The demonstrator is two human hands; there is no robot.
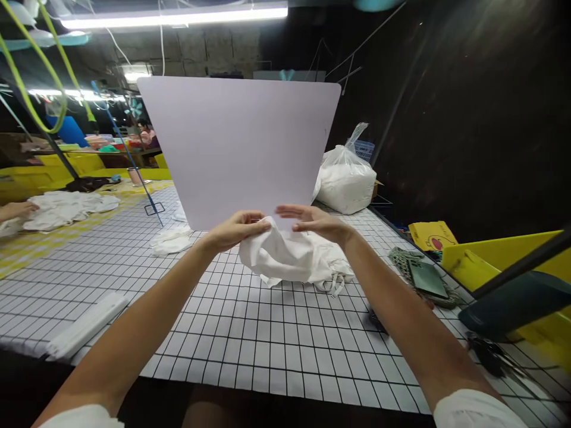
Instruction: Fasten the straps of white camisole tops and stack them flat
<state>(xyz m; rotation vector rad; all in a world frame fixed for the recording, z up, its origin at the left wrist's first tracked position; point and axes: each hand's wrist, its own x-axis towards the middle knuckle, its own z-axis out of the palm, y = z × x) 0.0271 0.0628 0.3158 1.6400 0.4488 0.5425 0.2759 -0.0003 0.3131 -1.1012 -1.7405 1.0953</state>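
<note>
- The checked tablecloth point(250, 351), white with black grid lines, spreads beneath my forearms and runs well out to both sides of me.
- The blank white board point(241, 142) stands upright just beyond my hands, its lower edge partly hidden behind them.
- A knotted clear plastic bag point(347, 181) packed with white material sits past the board's right side, well apart from my grip.
- The white cloth point(281, 258) hangs in front of me above the grid, its top edge in my left grip, its folds drooping below and to the right of those fingers.
- A white heap with thin straps point(332, 264) lies just beside that cloth, under my right wrist.
- My left hand point(234, 230) pinches the cloth's upper left edge between thumb and fingers.
- My right hand point(316, 223) is spread, thumb apart from the straightened fingers, above the cloth's right part; whether a fingertip brushes it, I cannot tell.
- A dark green phone point(428, 278) lies right of my right forearm.
</note>
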